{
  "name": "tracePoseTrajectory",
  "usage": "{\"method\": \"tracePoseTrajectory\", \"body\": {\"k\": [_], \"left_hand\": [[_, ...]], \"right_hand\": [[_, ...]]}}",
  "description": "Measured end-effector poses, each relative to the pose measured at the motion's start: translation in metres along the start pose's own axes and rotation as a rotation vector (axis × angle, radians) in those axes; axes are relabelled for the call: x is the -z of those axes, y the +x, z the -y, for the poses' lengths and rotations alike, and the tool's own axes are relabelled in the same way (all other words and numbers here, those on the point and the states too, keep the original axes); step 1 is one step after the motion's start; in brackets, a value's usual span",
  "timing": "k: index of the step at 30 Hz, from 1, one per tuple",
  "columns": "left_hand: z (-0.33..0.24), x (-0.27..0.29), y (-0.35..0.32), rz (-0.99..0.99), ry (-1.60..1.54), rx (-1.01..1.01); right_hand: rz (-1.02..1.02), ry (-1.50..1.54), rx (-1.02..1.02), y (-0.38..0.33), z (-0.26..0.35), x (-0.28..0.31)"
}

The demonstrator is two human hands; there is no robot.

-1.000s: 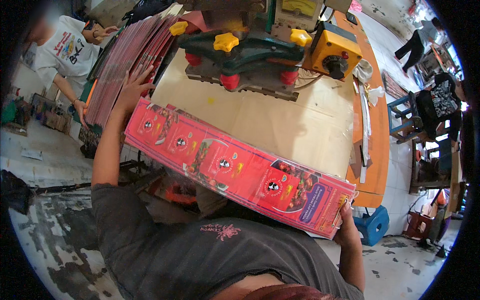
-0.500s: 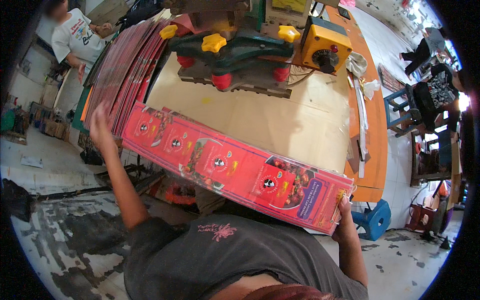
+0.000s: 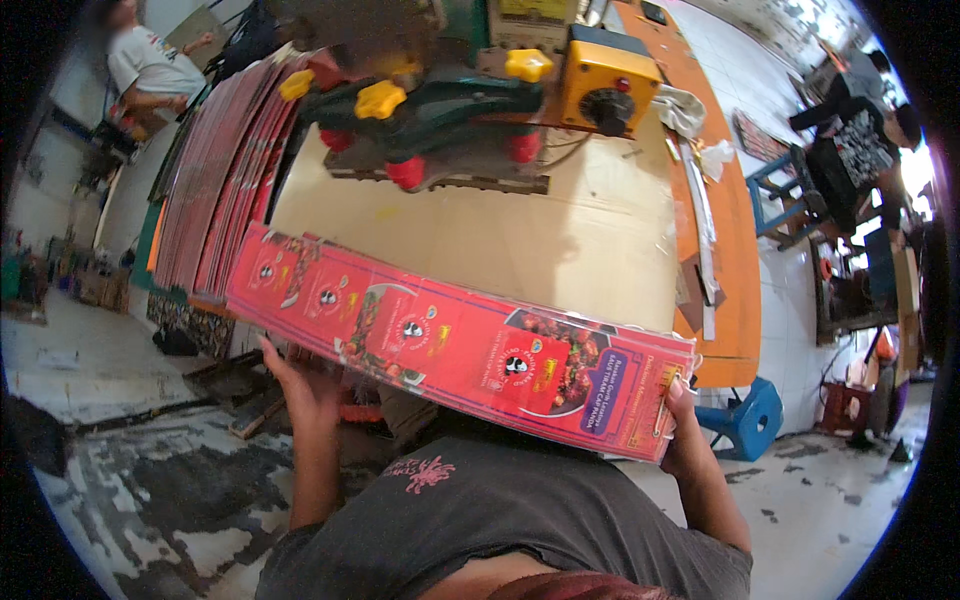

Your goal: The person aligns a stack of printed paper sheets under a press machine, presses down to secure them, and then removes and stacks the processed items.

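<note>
A long bundle of red printed cardboard strips with a glossy, plastic-like surface slants across the front of the worktable, its left end farther from me. My right hand grips its right end, thumb on top and fingers underneath. At the near edge of the left part is my left hand, thumb stretched up and away from the other fingers, which the bundle partly hides. I cannot tell whether that hand touches it. Beyond the left end leans a thick row of similar red strips, standing on edge.
A dark green machine with yellow star knobs and red feet stands at the back, beside a yellow control box. A pale board covers the orange table. A blue stool stands right; people are farther off.
My left hand has come down from the row of standing strips to the bundle's near edge. My right hand keeps its hold. The view has shifted slightly.
</note>
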State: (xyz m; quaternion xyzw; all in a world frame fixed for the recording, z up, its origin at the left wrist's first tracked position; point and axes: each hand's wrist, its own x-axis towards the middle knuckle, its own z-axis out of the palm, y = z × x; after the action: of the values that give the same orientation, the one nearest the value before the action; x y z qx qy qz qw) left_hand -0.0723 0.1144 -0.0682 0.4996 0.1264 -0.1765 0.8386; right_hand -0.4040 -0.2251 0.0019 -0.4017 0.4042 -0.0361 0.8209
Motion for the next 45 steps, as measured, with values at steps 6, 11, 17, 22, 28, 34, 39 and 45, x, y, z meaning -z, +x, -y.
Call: {"method": "tracePoseTrajectory", "body": {"k": [6,11,17,22,28,34,39,45], "left_hand": [[0.002,-0.014,-0.032,0.185,0.136,0.201],[0.009,-0.039,-0.061,0.17,0.106,0.329],[0.016,-0.042,-0.063,0.274,-0.014,0.335],[0.013,-0.064,-0.067,0.243,-0.062,0.356],[0.018,-0.073,-0.071,0.214,-0.107,0.36],[0.03,-0.054,-0.062,0.188,-0.206,0.375],[0.009,-0.079,-0.076,0.243,-0.065,0.392],[-0.014,-0.036,-0.047,0.518,0.122,0.459]], "right_hand": [[-0.008,-0.061,-0.042,-0.002,0.012,0.003],[-0.017,-0.031,-0.072,-0.007,0.007,0.013],[0.012,-0.021,-0.114,-0.004,-0.009,0.029],[0.0,-0.004,-0.094,-0.002,-0.014,0.027],[-0.037,-0.067,0.04,-0.007,-0.039,0.036],[-0.039,-0.104,0.162,-0.006,-0.044,0.046],[-0.037,-0.278,0.233,-0.015,-0.021,0.034],[0.003,-0.171,0.128,0.008,0.004,0.038]]}}
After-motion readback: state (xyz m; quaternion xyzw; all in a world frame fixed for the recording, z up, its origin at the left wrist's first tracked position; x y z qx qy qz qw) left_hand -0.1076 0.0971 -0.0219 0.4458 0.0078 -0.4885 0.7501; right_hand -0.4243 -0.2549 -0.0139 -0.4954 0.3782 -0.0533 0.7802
